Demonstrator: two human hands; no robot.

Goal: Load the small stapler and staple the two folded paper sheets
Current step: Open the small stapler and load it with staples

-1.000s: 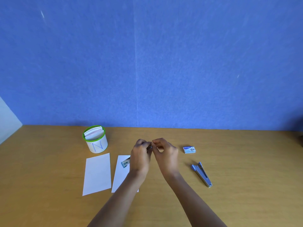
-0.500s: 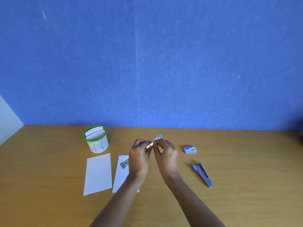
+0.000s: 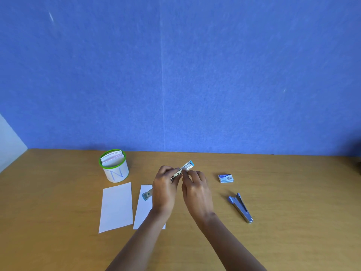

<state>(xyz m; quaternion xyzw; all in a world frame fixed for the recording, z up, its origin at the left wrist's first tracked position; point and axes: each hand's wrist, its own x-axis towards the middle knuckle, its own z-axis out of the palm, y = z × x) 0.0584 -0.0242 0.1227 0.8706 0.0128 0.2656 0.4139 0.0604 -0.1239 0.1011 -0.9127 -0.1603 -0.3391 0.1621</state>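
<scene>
My left hand (image 3: 165, 189) grips a small silver stapler (image 3: 183, 170) with a light-blue tip, held above the table and swung open, its far end pointing up and to the right. A second blue-tipped part of it (image 3: 146, 195) sticks out below my left hand over the paper. My right hand (image 3: 195, 189) pinches the raised metal part near its middle. Two folded white sheets lie side by side on the wooden table: one (image 3: 116, 207) at the left, the other (image 3: 143, 210) partly hidden under my left wrist.
A small blue staple box (image 3: 226, 178) lies to the right of my hands. A larger blue-grey stapler (image 3: 240, 207) lies further right and nearer. A white cup with a green rim (image 3: 114, 166), holding paper slips, stands at the back left. A blue wall rises behind the table.
The stapler's blue-tipped end has swung out from between my hands and now points up and to the right. Both hands stayed over the same spot.
</scene>
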